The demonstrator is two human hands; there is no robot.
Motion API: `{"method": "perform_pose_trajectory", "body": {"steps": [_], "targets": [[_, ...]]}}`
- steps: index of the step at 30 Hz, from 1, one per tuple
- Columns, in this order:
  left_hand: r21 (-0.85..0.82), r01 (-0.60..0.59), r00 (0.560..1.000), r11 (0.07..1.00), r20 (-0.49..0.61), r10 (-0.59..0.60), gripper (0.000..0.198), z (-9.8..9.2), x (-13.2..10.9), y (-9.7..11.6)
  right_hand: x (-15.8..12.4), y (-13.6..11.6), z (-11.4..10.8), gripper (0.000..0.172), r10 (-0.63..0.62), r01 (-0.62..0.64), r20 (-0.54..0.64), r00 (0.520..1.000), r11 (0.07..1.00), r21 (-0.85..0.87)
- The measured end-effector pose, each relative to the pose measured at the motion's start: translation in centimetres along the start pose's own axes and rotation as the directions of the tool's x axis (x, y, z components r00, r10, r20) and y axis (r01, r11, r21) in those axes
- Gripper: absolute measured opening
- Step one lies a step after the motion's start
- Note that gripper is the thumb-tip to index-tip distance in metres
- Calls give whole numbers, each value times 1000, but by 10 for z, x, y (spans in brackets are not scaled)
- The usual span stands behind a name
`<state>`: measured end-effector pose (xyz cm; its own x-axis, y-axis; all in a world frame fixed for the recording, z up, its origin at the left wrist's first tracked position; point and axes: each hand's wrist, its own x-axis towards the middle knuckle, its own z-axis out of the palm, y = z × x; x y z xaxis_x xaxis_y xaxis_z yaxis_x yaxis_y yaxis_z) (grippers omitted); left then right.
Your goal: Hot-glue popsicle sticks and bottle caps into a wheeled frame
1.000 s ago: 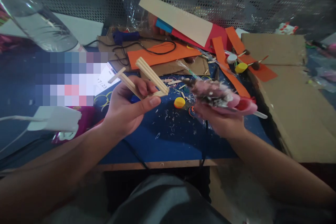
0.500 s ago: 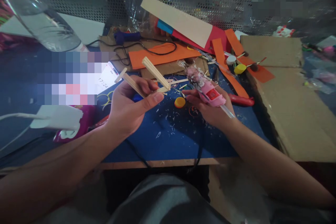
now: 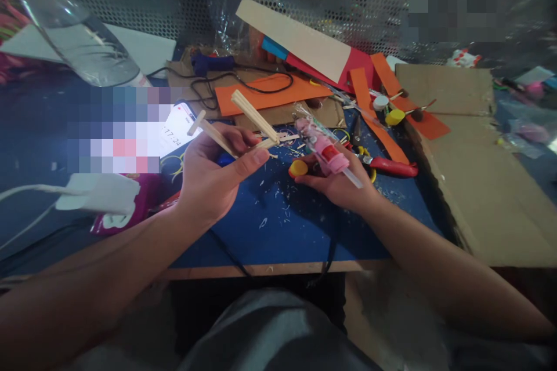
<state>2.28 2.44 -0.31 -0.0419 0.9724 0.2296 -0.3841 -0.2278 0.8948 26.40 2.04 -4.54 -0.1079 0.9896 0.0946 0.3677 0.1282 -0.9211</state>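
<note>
My left hand (image 3: 221, 171) is closed round a small frame of pale wooden sticks (image 3: 255, 116), its thumb pressed on the lower stick. One stick of the frame points up and left, past the fingers. In my right hand (image 3: 335, 182) lies a pink glue gun (image 3: 326, 148) with a clear glue stick (image 3: 353, 178) jutting from its rear and stringy residue about its front. The fingertips of this hand are at a yellow cap (image 3: 298, 169) on the blue table (image 3: 278, 237).
A lit phone (image 3: 176, 130), a white charger (image 3: 102, 194) and a water bottle (image 3: 87, 40) are at the left. Behind lie orange sheets (image 3: 261, 95) and a blue tool (image 3: 211, 62). Red-handled cutter (image 3: 391, 167) and cardboard (image 3: 491, 185) are at the right.
My right hand has moved a little left with the glue gun, and its fingertips have come to the yellow cap. The left hand and the stick frame have barely shifted.
</note>
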Motion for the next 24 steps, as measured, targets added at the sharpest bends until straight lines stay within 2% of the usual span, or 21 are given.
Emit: {"method": "perform_pose_trajectory", "body": {"steps": [3,8,12,17,20,24], "targets": [[-1,9,1000,1000,8,-9,48,-2,-1,-1,-1,-17,-2,48,102,-108,63,993,990,94],[110,33,987,993,154,-50,38,-8,-5,-6,-9,-35,-8,63,73,-56,-43,996,947,317],[241,63,963,969,240,-122,34,-8,-7,-7,-16,-38,-7,63,109,-63,-131,985,948,312],[316,63,960,947,240,-144,35,-9,-6,-8,-21,-46,-4,62,94,-54,-134,987,960,274],[298,72,957,952,248,-150,36,-10,-6,-9,-21,-49,-3,60,86,-55,-97,992,958,283],[139,148,945,979,274,-181,38,-7,-6,-9,-19,-47,-2,56,78,-69,-14,997,943,326]]}}
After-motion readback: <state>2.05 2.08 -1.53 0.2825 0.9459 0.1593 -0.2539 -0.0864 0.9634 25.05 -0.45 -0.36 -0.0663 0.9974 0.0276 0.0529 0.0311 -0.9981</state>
